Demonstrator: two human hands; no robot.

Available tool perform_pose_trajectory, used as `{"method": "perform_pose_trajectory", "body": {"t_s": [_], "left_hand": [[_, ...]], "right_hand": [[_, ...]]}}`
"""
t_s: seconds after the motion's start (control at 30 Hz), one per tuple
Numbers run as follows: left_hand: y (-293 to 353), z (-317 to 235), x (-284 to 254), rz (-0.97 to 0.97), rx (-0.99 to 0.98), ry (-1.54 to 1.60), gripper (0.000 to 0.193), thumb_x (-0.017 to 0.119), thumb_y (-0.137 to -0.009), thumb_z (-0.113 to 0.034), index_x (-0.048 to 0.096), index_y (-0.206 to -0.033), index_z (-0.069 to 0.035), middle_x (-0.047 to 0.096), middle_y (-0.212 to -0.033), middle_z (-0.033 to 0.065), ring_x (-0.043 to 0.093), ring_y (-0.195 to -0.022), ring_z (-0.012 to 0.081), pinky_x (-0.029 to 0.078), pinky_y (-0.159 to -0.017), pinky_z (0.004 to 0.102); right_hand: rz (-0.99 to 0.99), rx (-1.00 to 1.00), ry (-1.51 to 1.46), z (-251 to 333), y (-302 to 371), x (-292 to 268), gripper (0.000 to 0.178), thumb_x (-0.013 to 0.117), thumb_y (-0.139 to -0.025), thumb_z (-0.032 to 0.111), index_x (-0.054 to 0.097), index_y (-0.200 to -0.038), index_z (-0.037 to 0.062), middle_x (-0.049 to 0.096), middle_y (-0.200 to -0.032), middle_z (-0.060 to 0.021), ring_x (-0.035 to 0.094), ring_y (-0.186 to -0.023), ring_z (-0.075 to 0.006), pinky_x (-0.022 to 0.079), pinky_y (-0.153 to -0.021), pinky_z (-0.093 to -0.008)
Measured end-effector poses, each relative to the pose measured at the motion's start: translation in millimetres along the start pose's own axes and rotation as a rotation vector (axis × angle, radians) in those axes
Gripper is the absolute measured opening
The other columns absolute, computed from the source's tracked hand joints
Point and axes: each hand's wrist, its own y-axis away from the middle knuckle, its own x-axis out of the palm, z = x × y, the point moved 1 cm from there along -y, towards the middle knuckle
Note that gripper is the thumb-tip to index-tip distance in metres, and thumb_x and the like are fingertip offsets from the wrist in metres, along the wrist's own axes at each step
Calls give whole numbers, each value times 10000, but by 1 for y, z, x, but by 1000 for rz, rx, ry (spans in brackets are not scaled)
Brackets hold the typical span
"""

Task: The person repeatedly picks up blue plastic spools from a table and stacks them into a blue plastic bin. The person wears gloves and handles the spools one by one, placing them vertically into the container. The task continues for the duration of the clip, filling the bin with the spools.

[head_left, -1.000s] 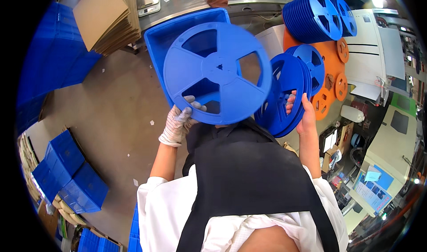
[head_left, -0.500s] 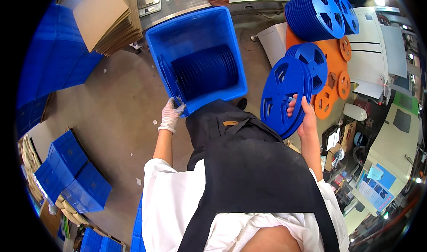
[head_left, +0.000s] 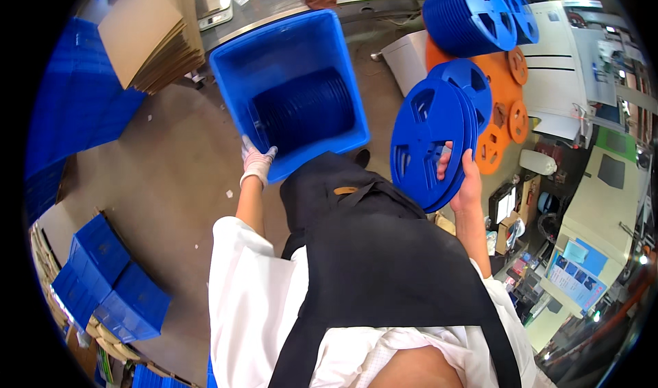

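Note:
My left hand (head_left: 256, 163), in a white glove, is at the near left rim of a blue plastic bin (head_left: 277, 55). Its thumb and fingers are spread, and no object shows in its grasp. Inside the bin, a row of dark blue reels (head_left: 305, 107) stands packed side by side on edge. Off to the right, my bare right hand (head_left: 465, 182) is closed round the edge of several blue reels (head_left: 415, 131) held together, the thumb outside and fingers through an opening. These reels hang in front of another blue reel stack (head_left: 473, 86).
Tall stacks of blue reels (head_left: 466, 18) and flat orange reels (head_left: 519, 120) are at the right. Cardboard sheets (head_left: 140, 35) are piled at the far left, near a bench with a small scale (head_left: 214, 7). Blue crates (head_left: 113, 278) stand on the floor at left.
The reel that leaned apart at the bin's left side, by my left hand, now sits against the row. My left hand's fingers have opened out. My right hand still grips its reels.

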Motion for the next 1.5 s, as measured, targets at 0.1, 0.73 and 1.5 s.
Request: {"method": "perform_pose_trajectory", "body": {"t_s": [0.1,0.73,1.5], "left_hand": [[31,-48,-11,-55,403,-1,1034,768,-772,-337,122,-1552,-125,216,-1570,223,193,-1448,418,251,-1173,464],[231,-277,-69,145,1464,49,682,673,-783,-370,508,-1335,-5,462,-1411,241,402,-1349,399,248,-1159,504],[163,-231,-57,31,891,426,541,630,-890,-372,556,-1267,9,598,-1216,252,550,-1152,426,437,-994,456]], "right_hand": [[45,-112,-193,16,12,-7,613,420,-1006,515,482,-1321,-7,615,-869,-64,527,-661,-149,429,-599,-286],[599,88,-837,11,29,20,559,501,-975,519,505,-1224,19,426,-603,2,303,-422,-54,253,-424,-216],[595,-178,-562,52,25,50,653,534,-949,543,472,-1307,1,400,-654,24,325,-462,-35,274,-464,-220]]}}
